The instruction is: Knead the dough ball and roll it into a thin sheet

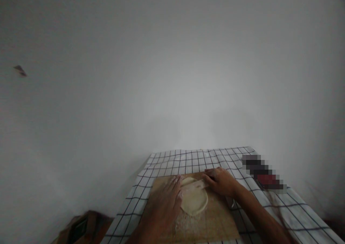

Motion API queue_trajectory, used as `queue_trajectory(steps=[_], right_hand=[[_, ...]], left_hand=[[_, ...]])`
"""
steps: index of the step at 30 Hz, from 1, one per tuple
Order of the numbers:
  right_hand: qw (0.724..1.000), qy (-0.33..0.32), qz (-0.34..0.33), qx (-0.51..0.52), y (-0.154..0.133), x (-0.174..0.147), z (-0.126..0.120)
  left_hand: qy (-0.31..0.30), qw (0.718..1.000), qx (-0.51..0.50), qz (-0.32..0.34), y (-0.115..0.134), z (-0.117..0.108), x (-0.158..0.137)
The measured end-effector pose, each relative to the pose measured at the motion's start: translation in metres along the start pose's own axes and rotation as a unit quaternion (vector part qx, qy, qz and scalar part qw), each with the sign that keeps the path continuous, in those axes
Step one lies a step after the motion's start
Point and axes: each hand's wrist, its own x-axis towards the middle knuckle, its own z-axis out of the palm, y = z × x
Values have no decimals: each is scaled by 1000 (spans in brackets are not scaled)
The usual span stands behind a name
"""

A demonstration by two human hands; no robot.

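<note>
A flattened round of pale dough (194,202) lies on a floured wooden board (215,222). Across its far part runs a light-coloured rolling pin (195,185), with dough showing on both sides of it. My left hand (167,201) is at the pin's left end, its fingers stretched forward and the thumb on the near side. At the other end my right hand (219,181) has its fingers bent over the pin. Both hands hide the pin's ends. Flour whitens the left fingertips and the board just below the dough.
The board rests on a table with a white cloth checked in dark lines (183,161). A pixelated dark and red object (265,175) lies at the table's right edge. Behind is a pale wall (172,75). A brown box-like object (83,228) stands lower left.
</note>
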Motion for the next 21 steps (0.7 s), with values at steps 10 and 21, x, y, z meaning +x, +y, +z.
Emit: queue_trajectory(steps=[10,21], right_hand=[[999,17,4,31,-2,-3,2],[991,93,93,-20,6,17,20]], left_hand=[[57,987,122,84,22,-1,-43],[-12,999,10,29,-19,17,16]])
